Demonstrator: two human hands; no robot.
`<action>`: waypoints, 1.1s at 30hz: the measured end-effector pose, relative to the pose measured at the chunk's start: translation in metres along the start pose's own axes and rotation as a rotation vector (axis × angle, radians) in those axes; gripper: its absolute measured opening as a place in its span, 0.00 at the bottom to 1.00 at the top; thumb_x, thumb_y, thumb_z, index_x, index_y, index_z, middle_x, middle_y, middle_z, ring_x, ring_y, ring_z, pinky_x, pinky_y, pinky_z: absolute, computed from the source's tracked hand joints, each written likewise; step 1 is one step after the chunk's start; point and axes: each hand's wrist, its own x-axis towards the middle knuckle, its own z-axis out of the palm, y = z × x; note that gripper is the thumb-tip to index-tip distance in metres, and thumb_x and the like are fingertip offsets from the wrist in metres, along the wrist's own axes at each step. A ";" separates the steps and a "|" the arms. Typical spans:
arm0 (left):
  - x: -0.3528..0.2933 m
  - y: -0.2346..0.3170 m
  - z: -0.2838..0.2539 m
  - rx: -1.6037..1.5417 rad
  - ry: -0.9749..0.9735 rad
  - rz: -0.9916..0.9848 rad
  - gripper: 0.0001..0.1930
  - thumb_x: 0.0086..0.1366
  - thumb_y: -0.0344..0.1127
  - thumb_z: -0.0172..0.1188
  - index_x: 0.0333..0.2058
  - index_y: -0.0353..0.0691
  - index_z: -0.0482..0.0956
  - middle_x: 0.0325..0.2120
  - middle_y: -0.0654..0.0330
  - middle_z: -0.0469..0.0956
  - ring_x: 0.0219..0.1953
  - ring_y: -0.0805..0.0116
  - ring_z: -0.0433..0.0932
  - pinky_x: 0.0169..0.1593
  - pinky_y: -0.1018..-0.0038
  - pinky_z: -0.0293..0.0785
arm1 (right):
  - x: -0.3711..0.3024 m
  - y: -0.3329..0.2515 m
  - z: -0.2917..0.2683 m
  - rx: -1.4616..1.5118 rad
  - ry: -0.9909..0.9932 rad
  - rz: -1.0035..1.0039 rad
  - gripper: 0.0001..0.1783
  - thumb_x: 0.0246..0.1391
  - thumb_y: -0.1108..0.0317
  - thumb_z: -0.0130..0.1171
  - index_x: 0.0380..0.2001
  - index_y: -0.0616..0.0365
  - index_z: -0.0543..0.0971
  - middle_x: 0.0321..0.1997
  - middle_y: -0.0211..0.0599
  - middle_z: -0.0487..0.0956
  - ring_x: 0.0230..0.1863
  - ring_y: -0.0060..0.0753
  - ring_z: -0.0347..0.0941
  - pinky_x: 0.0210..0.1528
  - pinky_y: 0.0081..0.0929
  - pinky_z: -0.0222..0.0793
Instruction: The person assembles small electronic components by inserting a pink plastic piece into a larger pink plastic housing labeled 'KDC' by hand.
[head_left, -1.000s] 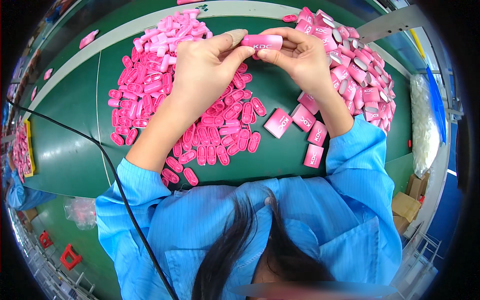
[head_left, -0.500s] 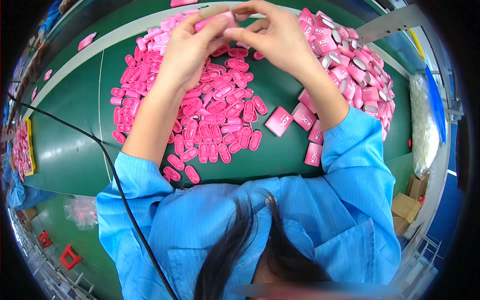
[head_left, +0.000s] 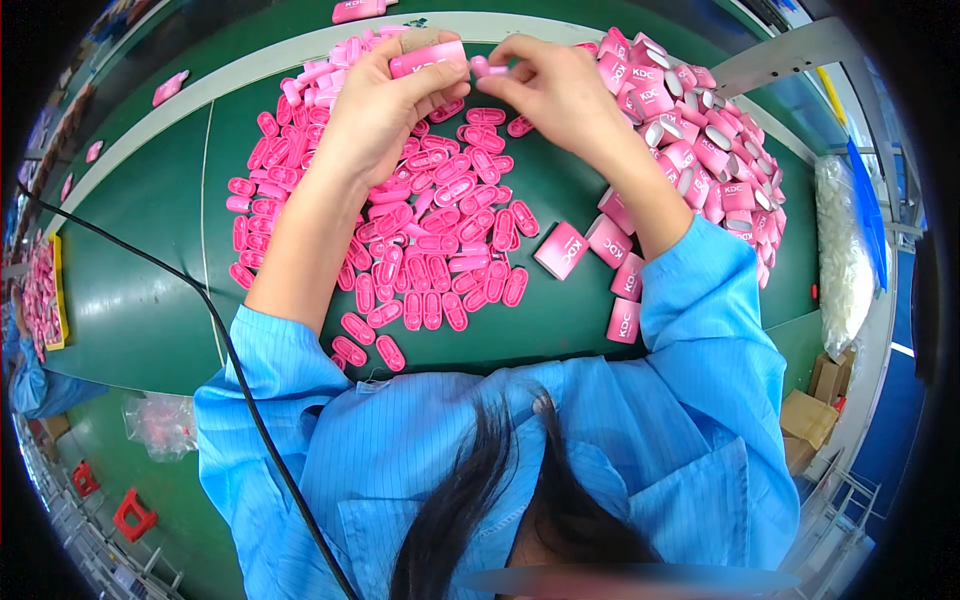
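Note:
My left hand [head_left: 370, 120] is closed around a flat pink plastic case [head_left: 428, 60] with white lettering, raised over the far side of the green table. Just to its right, my right hand [head_left: 565, 95] pinches a small oblong pink piece [head_left: 486, 68] between thumb and fingers, slightly apart from the case. Beneath and nearer than my left hand spreads a heap of small oval pink caps [head_left: 437, 242], many with their hollow side up. To the right of my right forearm rises a pile of pink lettered cases [head_left: 712, 155]. Several loose cases [head_left: 560, 251] lie between the two heaps.
The green tabletop [head_left: 130, 290] has a pale rail [head_left: 160, 115] along its far side. A metal bracket [head_left: 790, 62] juts in at upper right. One black cable [head_left: 205, 295] crosses on the left. Cardboard boxes [head_left: 808, 418] and a bag of white pieces [head_left: 842, 255] stand right.
My hands have drawn apart a little. The case in my left hand now shows its lettered face, and the small pink piece has come into sight in my right fingers.

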 end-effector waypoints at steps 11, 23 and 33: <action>-0.013 -0.002 0.026 -0.011 -0.062 -0.120 0.16 0.54 0.26 0.59 0.42 0.32 0.70 0.33 0.57 0.75 0.34 0.71 0.76 0.41 0.77 0.75 | -0.030 0.007 -0.015 0.829 0.024 0.088 0.14 0.47 0.76 0.58 0.39 0.68 0.74 0.37 0.38 0.76 0.38 0.23 0.73 0.43 0.19 0.70; -0.019 -0.005 0.029 0.059 -0.113 -0.088 0.16 0.53 0.25 0.60 0.41 0.32 0.70 0.33 0.58 0.74 0.34 0.71 0.75 0.39 0.78 0.74 | -0.035 0.002 -0.016 0.835 0.036 0.132 0.13 0.46 0.76 0.59 0.37 0.67 0.75 0.36 0.38 0.77 0.38 0.25 0.74 0.44 0.19 0.70; -0.019 -0.006 0.030 0.172 -0.134 -0.008 0.14 0.54 0.25 0.59 0.40 0.31 0.69 0.31 0.56 0.74 0.31 0.70 0.76 0.38 0.77 0.75 | -0.032 0.003 -0.022 0.758 -0.027 0.150 0.10 0.45 0.77 0.59 0.34 0.68 0.76 0.31 0.38 0.78 0.33 0.25 0.75 0.38 0.18 0.72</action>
